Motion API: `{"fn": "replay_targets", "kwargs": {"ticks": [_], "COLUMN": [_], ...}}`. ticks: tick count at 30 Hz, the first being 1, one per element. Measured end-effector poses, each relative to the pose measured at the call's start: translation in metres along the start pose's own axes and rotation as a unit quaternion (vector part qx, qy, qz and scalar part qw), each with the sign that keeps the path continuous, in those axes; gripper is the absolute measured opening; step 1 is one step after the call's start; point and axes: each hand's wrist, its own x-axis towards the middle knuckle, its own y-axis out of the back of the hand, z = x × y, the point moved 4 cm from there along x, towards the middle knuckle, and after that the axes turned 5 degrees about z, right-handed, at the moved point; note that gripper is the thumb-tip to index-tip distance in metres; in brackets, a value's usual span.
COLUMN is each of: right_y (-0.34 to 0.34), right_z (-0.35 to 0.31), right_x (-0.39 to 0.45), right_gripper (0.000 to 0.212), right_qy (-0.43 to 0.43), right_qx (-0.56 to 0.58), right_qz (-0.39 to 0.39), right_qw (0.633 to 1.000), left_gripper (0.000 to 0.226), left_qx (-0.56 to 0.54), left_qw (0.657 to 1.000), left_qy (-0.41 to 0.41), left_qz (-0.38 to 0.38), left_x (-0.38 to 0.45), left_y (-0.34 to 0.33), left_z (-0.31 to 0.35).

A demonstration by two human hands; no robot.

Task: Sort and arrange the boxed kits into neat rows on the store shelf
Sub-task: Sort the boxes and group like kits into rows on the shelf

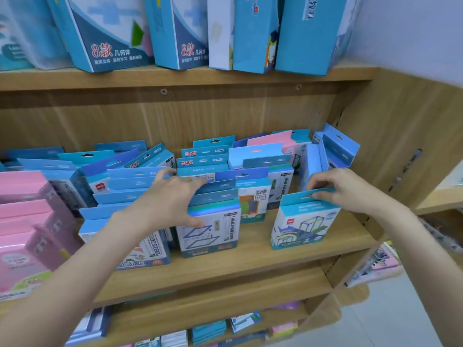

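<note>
Head view: left hand (172, 199) rests spread over the hang tabs of a middle row of boxed kits (210, 191), fingers fairly straight, thumb down on the front face of the front kit (209, 229) (a blue-and-white box with parallelogram drawings); no clear grasp, just touching. Right hand (348, 189) pinches the top hang tab of a single kit (304, 221), thumb and fingertips curled over the tab edge; that box stands upright near the front edge of the wooden shelf (250, 256), apart from the rows, with bare board on both sides of it. Hands are well apart. Shelf holds several rows of kits running front to back: pink boxes (27, 221) far left, blue rows beside them, mixed blue and pink ones at the back right, a few tilted by the right side panel. Upper shelf (175, 76) carries taller blue boxes (107, 33) standing upright. Lower shelves show more small packs, blurred.
</note>
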Motion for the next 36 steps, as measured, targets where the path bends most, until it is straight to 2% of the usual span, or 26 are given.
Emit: {"fn": "replay_targets", "kwargs": {"ticks": [4,7,9,12,15,17,19,22,25,31,36], "right_y": [-0.007,-0.009,-0.005,-0.003,-0.019,-0.035,-0.044,-0.046,-0.032,0.042,0.102], "right_z": [-0.009,-0.017,-0.027,-0.050,-0.065,-0.067,-0.066,-0.065,-0.063,-0.062,-0.057], "right_x": [0.013,0.022,0.028,0.041,0.062,0.075,0.085,0.092,0.088,0.060,0.017], "right_gripper": [0.012,0.010,0.019,0.036,0.038,0.034,0.025,0.014,0.013,0.012,0.012], "right_qy": [0.015,0.008,0.007,0.033,0.052,0.062,0.064,0.056,0.046,0.062,0.061], "right_qx": [0.000,-0.055,-0.077,-0.074,-0.072,-0.094,-0.127,-0.142,-0.087,-0.029,-0.017], "right_qz": [-0.010,-0.044,-0.045,0.007,0.014,0.000,0.008,0.066,0.153,0.319,0.392], "right_qw": [1.000,0.997,0.996,0.997,0.996,0.994,0.990,0.986,0.983,0.945,0.918], "left_gripper": [0.085,0.084,0.084,0.084,0.086,0.083,0.078,0.080,0.079,0.081,0.077], "left_qx": [0.034,0.039,0.030,0.027,0.033,0.053,0.058,0.045,0.049,0.040,-0.031], "left_qw": [0.999,0.999,0.999,0.999,0.998,0.994,0.990,0.989,0.988,0.985,0.976], "left_qy": [0.000,0.004,0.016,0.026,0.029,0.013,0.024,0.032,0.035,0.021,-0.032], "left_qz": [-0.023,-0.035,-0.035,-0.021,0.039,0.098,0.127,0.135,0.142,0.164,0.212], "left_x": [-0.006,-0.009,-0.013,-0.018,-0.025,-0.030,-0.034,-0.038,-0.039,-0.032,-0.007], "left_y": [-0.002,-0.004,-0.004,-0.005,-0.008,-0.012,-0.015,-0.019,-0.020,-0.020,-0.002], "left_z": [-0.007,-0.007,-0.010,-0.011,-0.010,-0.010,-0.011,-0.009,-0.009,0.001,0.050]}}
